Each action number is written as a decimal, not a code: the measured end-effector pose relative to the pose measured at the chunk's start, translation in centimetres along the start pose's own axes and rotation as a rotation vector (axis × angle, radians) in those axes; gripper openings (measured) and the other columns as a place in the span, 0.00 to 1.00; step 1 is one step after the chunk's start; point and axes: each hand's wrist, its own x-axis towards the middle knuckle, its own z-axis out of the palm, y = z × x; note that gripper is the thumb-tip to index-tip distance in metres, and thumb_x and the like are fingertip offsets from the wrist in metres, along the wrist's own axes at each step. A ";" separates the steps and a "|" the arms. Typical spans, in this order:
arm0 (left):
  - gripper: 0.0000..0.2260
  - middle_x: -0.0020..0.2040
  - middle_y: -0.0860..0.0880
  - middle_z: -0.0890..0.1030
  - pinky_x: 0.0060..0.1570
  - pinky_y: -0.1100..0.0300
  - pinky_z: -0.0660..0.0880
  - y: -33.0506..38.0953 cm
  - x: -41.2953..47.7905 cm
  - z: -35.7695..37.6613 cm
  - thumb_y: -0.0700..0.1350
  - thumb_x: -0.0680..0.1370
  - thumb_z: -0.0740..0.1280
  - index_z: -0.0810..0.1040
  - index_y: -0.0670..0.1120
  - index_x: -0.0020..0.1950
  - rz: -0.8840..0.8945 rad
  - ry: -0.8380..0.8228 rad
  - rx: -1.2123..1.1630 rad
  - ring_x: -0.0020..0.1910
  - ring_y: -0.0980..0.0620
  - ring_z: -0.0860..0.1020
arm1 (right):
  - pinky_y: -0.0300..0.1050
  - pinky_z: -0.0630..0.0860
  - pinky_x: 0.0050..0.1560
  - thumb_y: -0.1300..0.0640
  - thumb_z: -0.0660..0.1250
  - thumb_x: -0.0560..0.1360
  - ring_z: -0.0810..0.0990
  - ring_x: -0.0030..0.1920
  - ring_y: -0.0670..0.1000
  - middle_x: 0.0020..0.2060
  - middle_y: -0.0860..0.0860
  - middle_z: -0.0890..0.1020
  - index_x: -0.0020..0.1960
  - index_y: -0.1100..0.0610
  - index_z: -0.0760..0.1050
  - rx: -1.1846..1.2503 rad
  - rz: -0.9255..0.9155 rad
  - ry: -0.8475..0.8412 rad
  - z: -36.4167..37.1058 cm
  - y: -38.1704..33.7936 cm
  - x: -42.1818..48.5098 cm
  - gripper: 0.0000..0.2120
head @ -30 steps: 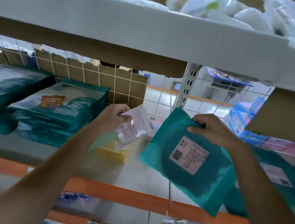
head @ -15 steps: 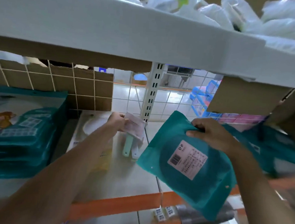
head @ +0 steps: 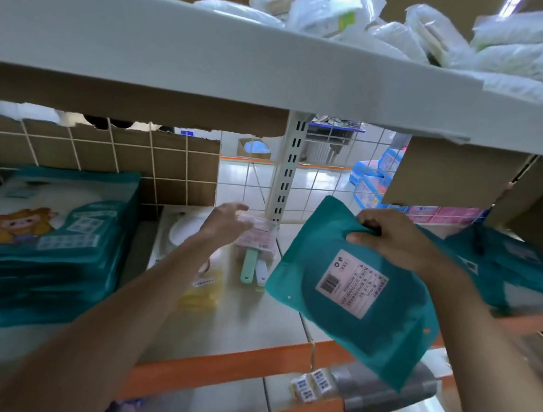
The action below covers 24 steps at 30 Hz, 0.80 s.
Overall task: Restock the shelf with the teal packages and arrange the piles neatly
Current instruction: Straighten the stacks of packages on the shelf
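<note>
Middle shelf [head: 254, 328]: pale board, orange front edge, barcode tags [head: 311, 384] hanging at the lip. Back is a white wire grid [head: 170, 152] with brown cardboard [head: 57, 146] behind its left half. A slotted upright post [head: 287, 174] stands at mid-back. Through the open grid: glossy floor, blue and pink packs [head: 372, 181] far off. Upper shelf [head: 210, 54] runs overhead, heaped with white plastic packs [head: 343, 13]. A cardboard box [head: 444, 177] hangs into view at far right.

Right hand [head: 397, 238] pinches the top edge of a teal package [head: 353, 309], thumb in front, fingers curled over the rim. The package hangs tilted, label side toward the camera, above the shelf's front right part.

Left hand [head: 226, 221] reaches to the far middle of the shelf, fingers loose and part spread, closed round nothing. It is just beside a small clear packet [head: 259, 235] with green and white handles [head: 248, 269] showing below. Contact cannot be told through the blur.

Pile of teal packages [head: 48, 253] at left, cartoon print on top, its lower layers smeared. More teal packs [head: 502, 272] at right, blurred and half behind the right forearm. A yellow packet [head: 201, 291] lies partly under the left arm. Label text is unreadable.
</note>
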 end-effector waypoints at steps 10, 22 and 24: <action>0.20 0.68 0.47 0.72 0.65 0.52 0.66 -1.5 -6.0 -4.9 0.48 0.76 0.66 0.71 0.47 0.68 0.350 0.191 0.506 0.67 0.48 0.69 | 0.47 0.69 0.36 0.56 0.71 0.73 0.75 0.33 0.53 0.33 0.58 0.79 0.41 0.62 0.76 0.005 -0.117 0.082 2.7 -4.4 -1.7 0.09; 0.21 0.70 0.48 0.67 0.69 0.52 0.55 -3.1 -14.6 -10.6 0.50 0.79 0.61 0.66 0.48 0.71 0.202 0.267 0.623 0.71 0.49 0.61 | 0.48 0.67 0.37 0.53 0.70 0.72 0.74 0.34 0.54 0.29 0.51 0.75 0.36 0.57 0.71 0.022 -0.234 0.040 4.4 -9.4 -3.0 0.13; 0.22 0.72 0.48 0.65 0.70 0.52 0.52 -3.5 -16.3 -11.1 0.50 0.79 0.61 0.64 0.48 0.72 0.168 0.255 0.660 0.73 0.49 0.58 | 0.47 0.66 0.37 0.53 0.70 0.72 0.74 0.35 0.54 0.30 0.51 0.75 0.36 0.57 0.70 0.034 -0.247 0.024 4.8 -10.1 -3.8 0.12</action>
